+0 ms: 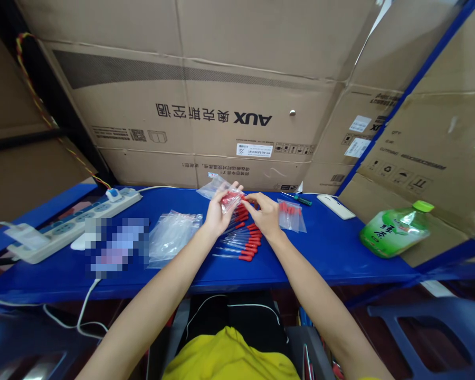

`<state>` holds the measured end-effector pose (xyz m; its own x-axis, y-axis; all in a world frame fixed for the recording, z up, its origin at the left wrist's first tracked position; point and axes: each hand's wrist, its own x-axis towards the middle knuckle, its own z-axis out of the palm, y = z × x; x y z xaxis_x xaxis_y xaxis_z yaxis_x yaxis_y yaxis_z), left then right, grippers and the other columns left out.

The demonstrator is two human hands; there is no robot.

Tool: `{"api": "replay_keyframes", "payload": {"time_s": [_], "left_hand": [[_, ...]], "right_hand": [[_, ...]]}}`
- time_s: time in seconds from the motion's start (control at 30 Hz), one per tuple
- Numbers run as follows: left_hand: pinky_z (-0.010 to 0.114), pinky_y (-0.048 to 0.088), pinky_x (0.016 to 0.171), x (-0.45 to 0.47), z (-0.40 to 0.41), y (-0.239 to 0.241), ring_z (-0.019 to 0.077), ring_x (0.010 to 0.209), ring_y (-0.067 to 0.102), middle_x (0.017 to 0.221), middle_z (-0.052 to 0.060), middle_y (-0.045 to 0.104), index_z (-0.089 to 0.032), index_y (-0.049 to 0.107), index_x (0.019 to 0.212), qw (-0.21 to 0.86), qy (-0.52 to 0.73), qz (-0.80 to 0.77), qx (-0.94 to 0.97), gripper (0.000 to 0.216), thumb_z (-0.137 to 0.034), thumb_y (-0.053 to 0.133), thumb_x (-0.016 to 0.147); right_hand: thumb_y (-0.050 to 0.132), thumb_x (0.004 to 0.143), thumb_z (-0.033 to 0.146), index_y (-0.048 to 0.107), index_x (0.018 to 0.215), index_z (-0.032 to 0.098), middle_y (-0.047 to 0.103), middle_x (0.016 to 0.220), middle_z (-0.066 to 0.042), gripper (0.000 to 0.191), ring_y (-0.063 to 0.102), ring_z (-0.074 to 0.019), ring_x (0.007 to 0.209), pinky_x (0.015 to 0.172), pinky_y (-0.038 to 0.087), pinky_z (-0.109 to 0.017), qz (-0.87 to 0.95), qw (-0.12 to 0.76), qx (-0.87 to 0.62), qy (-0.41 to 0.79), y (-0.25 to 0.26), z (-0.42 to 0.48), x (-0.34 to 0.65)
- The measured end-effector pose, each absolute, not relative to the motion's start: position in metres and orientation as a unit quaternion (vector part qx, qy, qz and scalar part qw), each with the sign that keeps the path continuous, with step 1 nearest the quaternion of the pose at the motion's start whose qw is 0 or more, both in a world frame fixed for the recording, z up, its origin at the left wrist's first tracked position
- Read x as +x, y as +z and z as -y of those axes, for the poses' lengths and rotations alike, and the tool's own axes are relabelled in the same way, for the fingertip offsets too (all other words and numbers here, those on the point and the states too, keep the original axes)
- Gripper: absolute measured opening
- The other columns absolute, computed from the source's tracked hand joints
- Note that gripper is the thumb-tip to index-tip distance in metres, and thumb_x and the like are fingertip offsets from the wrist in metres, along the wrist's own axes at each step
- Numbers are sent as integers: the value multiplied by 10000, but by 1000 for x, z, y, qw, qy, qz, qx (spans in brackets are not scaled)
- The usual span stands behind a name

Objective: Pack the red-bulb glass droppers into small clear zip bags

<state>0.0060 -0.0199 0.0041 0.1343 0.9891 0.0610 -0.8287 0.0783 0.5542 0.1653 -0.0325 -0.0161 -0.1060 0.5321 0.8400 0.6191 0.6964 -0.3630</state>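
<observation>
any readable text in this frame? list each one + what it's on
"AUX", printed upside down, with a row of Chinese characters beside it: large cardboard box behind the blue bench.
"AUX" fragment: second box to the right, partly hidden.
White stickers on both boxes: too small to read.
Green bottle: large characters, blurred.
Box on the far right: print too small to read.
Nothing readable at the left hand or right hand.

Left of the clear bags [173, 236] on the worktop [332, 253], a blurred patch [116, 245] hides something. The hands [241, 214] cover part of the red-capped tubes [243, 243]; carton labels' small print is unreadable.
</observation>
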Motion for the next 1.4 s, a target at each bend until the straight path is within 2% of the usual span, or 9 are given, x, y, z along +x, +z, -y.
{"api": "replay_keyframes", "payload": {"time_s": [0.23,0.37,0.5,0.7,0.9,1.03,1.17,1.27,1.4], "left_hand": [[316,615,971,8,23,6,242,1289,675,1445,99,666,-243,515,1438,711,631,-181,253,549,-66,565,921],[341,600,1014,9,22,5,242,1290,674,1445,103,666,-232,537,1414,714,623,-193,257,536,-59,578,908],[332,576,1052,10,22,3,235,1259,692,1395,107,700,-209,590,1380,723,599,-207,274,498,-66,598,903],[368,572,1053,12,25,3,212,1157,737,1412,99,691,-243,567,1414,711,594,-215,310,576,-49,652,878],[377,576,1040,9,22,1,242,1238,704,1400,108,697,-263,543,1428,720,590,-221,291,595,-69,660,878],[334,596,1005,4,13,-2,234,1177,732,1319,141,733,-172,618,1346,746,560,-240,270,444,-103,604,908],[374,632,952,-2,6,-5,247,999,775,1140,193,776,-80,680,1219,771,527,-262,243,310,-208,543,972],[390,640,946,-4,6,-5,250,919,782,1023,195,787,-59,695,1189,779,509,-270,245,324,-263,538,990],[368,664,844,-7,7,-5,263,895,792,1016,178,795,-92,709,1189,794,466,-281,271,331,-302,533,1002]], "right_hand": [[560,1019,374,746,1106,259,778,1093,-66,236,721,-229,914,892,562,-362,738,523,-424,44,-15,36,162],[617,984,406,706,1123,242,766,1010,-59,233,696,-209,810,811,559,-338,716,537,-439,78,-16,33,162],[667,950,430,681,1218,234,733,994,-52,332,645,-175,730,748,542,-309,702,544,-449,94,-12,30,165],[664,938,409,753,988,209,754,988,-66,224,646,-181,753,728,518,-311,702,553,-435,107,-9,29,168],[717,878,474,716,843,210,764,836,-49,266,681,-201,720,679,525,-309,675,561,-446,179,-16,24,168],[769,811,516,692,793,210,754,794,-46,316,691,-206,722,706,556,-329,658,574,-418,251,-17,20,169],[805,731,586,665,796,210,717,719,-31,406,679,-203,684,667,572,-336,634,560,-413,339,-13,18,171],[793,733,526,677,863,202,726,769,-35,367,685,-195,718,700,579,-331,635,553,-403,359,-12,18,172],[713,758,358,673,877,203,723,804,-33,199,664,-171,712,697,559,-298,645,575,-428,267,-13,20,173]]}}
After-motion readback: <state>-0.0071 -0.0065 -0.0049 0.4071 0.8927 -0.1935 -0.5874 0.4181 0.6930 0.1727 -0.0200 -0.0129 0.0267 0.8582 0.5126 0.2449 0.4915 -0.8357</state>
